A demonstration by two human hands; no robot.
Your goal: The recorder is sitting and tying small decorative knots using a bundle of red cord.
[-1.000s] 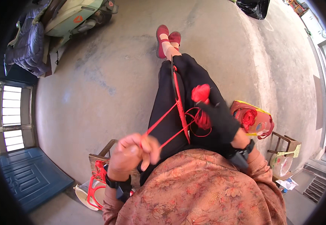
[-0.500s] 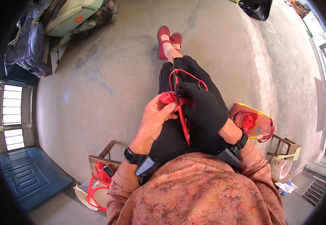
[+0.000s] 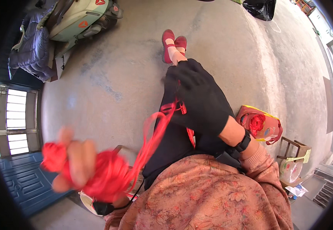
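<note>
Out at the lower left, my left hand (image 3: 81,159) is smeared by motion and closed on a bundle of red cord (image 3: 111,172). Several loose red strands (image 3: 151,140) stretch from the bundle to my right hand (image 3: 201,101), which wears a black glove over my lap. Its gloved fingers are blurred and bent over the red cordwork. A braided red cord (image 3: 190,136) comes out below this hand and hangs between my thighs. Whatever else lies under the glove is hidden.
On the floor to the right lies a red bag (image 3: 270,132) with a red cord bundle in it, near a small wooden stool (image 3: 297,147). A scooter (image 3: 78,23) stands at the far left. A black plastic bag (image 3: 261,8) sits at the far right.
My left hand has swung from the lap out to the lower left with the bundle, drawing strands out. The dark stick-like tool seen upright between my hands is now hidden. My right hand stays over the lap.
</note>
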